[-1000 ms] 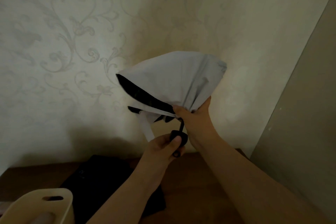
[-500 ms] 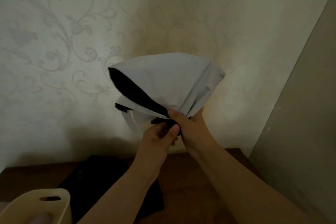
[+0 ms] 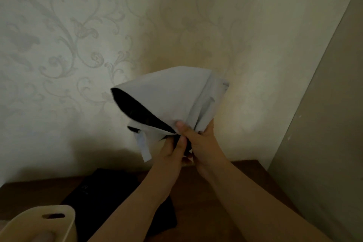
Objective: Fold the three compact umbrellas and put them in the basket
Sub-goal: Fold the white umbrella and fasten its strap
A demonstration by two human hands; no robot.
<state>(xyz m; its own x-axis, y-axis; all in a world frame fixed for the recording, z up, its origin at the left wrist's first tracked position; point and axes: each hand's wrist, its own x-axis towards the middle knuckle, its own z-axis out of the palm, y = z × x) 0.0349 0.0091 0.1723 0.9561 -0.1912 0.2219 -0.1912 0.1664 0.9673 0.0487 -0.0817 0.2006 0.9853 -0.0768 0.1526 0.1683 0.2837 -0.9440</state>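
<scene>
right hand bunches the grey umbrella canopy so it can't flop open | left hand grips the dark handle underneath, steadying | basket waiting nearby

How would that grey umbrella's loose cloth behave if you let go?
Probably floppy: the grey umbrella canopy creases and sags where the right hand and left hand grip it. Its strap dangles limp, so it looks light and would likely spread open.

Two bare forearms reach up and forward; the left hand and right hand meet, fingers curled, gripping.
</scene>
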